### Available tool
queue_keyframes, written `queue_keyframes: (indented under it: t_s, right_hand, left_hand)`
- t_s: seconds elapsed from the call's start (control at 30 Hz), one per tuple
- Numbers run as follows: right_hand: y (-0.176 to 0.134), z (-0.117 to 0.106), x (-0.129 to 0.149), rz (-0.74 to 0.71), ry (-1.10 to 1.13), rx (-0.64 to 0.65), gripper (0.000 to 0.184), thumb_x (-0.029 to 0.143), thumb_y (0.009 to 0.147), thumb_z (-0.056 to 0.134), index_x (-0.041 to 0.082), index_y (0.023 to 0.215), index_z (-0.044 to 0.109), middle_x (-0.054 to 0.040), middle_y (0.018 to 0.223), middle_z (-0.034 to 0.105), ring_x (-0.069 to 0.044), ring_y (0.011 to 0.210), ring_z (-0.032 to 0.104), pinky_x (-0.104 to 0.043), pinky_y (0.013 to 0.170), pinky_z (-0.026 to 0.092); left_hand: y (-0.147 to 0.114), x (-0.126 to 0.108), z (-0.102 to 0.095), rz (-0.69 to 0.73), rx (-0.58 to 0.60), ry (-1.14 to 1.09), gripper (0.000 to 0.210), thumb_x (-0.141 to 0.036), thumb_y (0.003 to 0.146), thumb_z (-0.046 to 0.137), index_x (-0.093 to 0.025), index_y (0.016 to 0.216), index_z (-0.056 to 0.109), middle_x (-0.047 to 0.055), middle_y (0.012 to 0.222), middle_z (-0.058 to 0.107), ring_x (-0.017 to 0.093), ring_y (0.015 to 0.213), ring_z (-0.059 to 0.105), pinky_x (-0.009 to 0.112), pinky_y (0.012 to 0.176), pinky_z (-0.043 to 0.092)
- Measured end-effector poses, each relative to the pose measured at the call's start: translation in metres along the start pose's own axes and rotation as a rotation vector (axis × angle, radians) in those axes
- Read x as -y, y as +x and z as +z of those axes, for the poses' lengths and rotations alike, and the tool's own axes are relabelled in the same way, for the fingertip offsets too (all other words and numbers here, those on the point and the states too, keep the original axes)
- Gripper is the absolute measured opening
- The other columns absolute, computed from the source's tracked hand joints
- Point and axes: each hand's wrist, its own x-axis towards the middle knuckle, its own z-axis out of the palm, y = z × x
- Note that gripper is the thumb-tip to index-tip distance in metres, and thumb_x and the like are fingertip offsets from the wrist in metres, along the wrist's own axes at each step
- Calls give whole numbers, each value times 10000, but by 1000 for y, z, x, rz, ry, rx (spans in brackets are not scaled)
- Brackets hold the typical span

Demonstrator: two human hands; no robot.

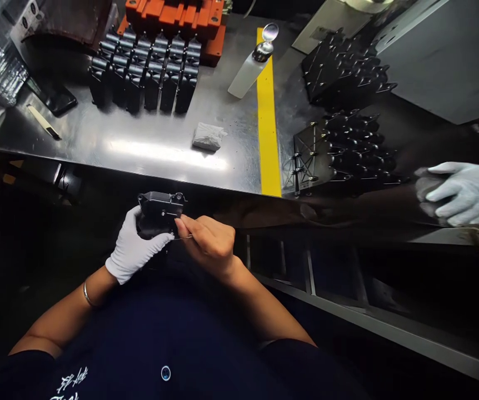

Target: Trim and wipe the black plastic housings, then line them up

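A steel table (pixel 151 147) gleams here under the lamps, a yellow strip (pixel 269 128) running back from its near edge. In the head view, rows of black parts (pixel 145 69) fill the far left side, right up against an orange block (pixel 181 19); a white bottle (pixel 245 75) stands by the strip, and a folded white cloth (pixel 207 136) sits closer to the near edge. And here's the action, just off that near edge: the gloved left hand (pixel 133 247) has a black housing (pixel 160 205) firmly gripped, and the bare right hand (pixel 208 236) is in tight, fingers closed on a thin metal tool (pixel 183 238) at the housing's lower right! Over on the right, a co-worker's gloved hand (pixel 468 191), fingers curled, hold unclear.
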Motion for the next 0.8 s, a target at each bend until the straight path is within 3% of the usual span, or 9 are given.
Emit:
queue_keyframes:
  t_s: [0.23, 0.3, 0.4, 0.5, 0.6, 0.7, 0.8]
  right_hand:
    - [0, -3, -8, 383, 289, 36, 190, 296, 959, 421, 198, 858, 548, 3, 678, 585, -102, 531, 534, -229, 507, 436]
    - [1, -3, -10, 395, 313, 59, 212, 301, 952, 430, 200, 798, 534, 14, 646, 553, -100, 530, 520, -229, 514, 430]
    - [4, -8, -13, 426, 323, 46, 229, 316, 948, 447, 199, 770, 532, 13, 642, 554, -99, 539, 525, -227, 519, 430]
    - [7, -16, -16, 428, 301, 35, 242, 308, 950, 456, 196, 753, 541, 12, 628, 565, -96, 531, 532, -222, 519, 435]
    - [8, -24, -18, 300, 275, 89, 238, 259, 942, 468, 185, 747, 581, -7, 632, 607, -102, 545, 563, -223, 526, 441]
    - [7, -28, -18, 198, 259, 157, 252, 244, 935, 478, 176, 736, 617, -13, 592, 612, -107, 522, 563, -228, 515, 434]
    - [6, -30, -16, 138, 237, 191, 265, 250, 926, 497, 174, 710, 628, -9, 556, 600, -102, 484, 534, -229, 495, 407]
  left_hand:
    - [6, -7, -10, -124, 332, -180, 574, -460, 649, 771, -159, 1083, 546, 96, 1096, 662, 262, 1030, 625, 410, 903, 503]
    - [6, -8, -10, -138, 353, -176, 579, -463, 646, 771, -155, 1083, 548, 99, 1094, 665, 268, 1032, 624, 420, 904, 503]
    - [5, -6, -11, -104, 282, -149, 589, -446, 637, 783, -158, 1094, 550, 95, 1095, 667, 269, 1025, 631, 427, 907, 507]
    - [5, 0, -15, -5, 137, -145, 591, -396, 608, 815, -179, 1093, 555, 60, 1039, 682, 243, 974, 652, 399, 875, 530]
    - [4, 9, -23, 195, 20, -108, 534, -332, 604, 833, -201, 1056, 583, 31, 998, 686, 212, 915, 664, 368, 841, 544]
    - [4, 15, -34, 430, 100, -44, 407, -273, 680, 789, -208, 1046, 625, 48, 1025, 677, 208, 928, 660, 369, 858, 536]
    - [5, 15, -42, 575, 144, 27, 341, -247, 734, 740, -210, 1057, 638, 68, 1025, 677, 221, 953, 649, 379, 865, 526]
